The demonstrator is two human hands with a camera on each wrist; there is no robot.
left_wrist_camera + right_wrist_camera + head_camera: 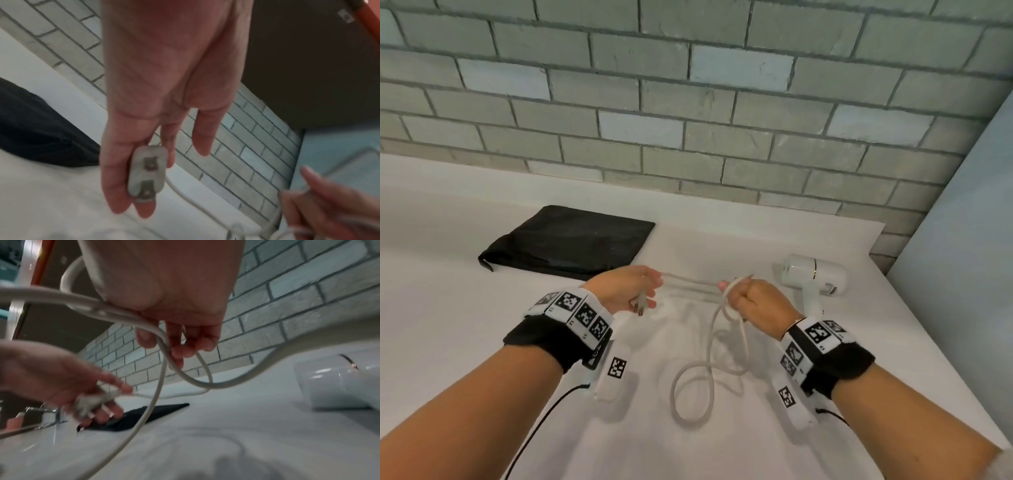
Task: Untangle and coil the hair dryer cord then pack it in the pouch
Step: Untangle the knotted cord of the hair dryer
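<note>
A white hair dryer [814,275] lies on the white counter at the right, also seen in the right wrist view [337,381]. Its pale cord [709,356] runs in loose loops over the counter and up between my hands. My left hand [635,291] holds the grey plug [147,173] between its fingers. My right hand [748,298] is curled round loops of the cord [164,344], with a taut stretch leading across to the left hand. A flat black pouch [571,240] lies at the back left.
A grey brick wall [688,102] rises behind the counter [448,308]. A pale panel [962,240] bounds the right side, where the counter edge runs diagonally. A tap [41,410] shows at the left of the right wrist view.
</note>
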